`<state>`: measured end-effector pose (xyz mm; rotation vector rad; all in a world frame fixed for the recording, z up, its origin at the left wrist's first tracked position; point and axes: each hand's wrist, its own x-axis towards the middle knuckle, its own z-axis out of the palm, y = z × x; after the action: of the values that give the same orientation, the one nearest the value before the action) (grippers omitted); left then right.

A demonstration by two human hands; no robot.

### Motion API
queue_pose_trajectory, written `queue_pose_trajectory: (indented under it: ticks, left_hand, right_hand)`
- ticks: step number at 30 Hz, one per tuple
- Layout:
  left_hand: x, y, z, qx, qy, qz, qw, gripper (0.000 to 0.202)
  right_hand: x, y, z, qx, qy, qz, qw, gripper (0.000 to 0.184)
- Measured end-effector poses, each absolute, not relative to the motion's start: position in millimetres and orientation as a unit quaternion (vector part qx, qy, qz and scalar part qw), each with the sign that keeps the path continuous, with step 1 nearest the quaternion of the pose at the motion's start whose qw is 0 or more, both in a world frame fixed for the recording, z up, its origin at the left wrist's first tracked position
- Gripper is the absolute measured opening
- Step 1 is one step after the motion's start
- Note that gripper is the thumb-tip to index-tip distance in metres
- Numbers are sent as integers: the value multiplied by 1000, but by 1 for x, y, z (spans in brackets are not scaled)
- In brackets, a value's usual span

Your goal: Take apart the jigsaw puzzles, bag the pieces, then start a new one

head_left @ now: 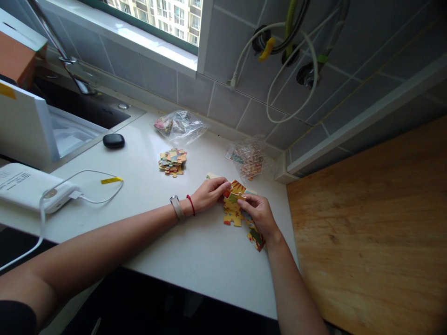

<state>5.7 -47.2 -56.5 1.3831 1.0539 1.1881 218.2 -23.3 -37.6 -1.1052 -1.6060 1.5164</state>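
Note:
A partly joined jigsaw puzzle, yellow and orange, lies on the white counter in front of me. My left hand rests on its left edge, fingers curled and pressing a piece at the top. My right hand pinches a yellow puzzle piece between thumb and fingers, right over the joined part. A loose pile of puzzle pieces sits further back to the left.
Two clear plastic bags with pieces lie by the tiled wall. A white power bank with cable, a black case and a sink are to the left. A wooden board fills the right.

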Motion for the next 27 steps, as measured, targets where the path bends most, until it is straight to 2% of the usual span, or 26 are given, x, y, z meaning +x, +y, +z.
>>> queue_pose_trajectory:
  ticks: [4, 12, 20, 24, 27]
  left_hand:
    - [6, -47, -60, 562, 407, 500, 518, 44]
    - [7, -45, -64, 551, 417, 526, 495, 43]
    - [2, -42, -62, 531, 465, 587, 396, 40]
    - [3, -43, -60, 548, 459, 578, 394, 40]
    - [4, -46, -59, 578, 441, 553, 408, 38]
  right_hand:
    - [217, -23, -39, -425, -600, 576, 358, 28]
    - [217, -23, -41, -449, -577, 564, 383, 37]
    - [217, -22, -40, -443, -636, 517, 364, 35]
    - [217, -21, -42, -449, -652, 480, 379, 41]
    - [218, -21, -40, -438, -634, 495, 402, 45]
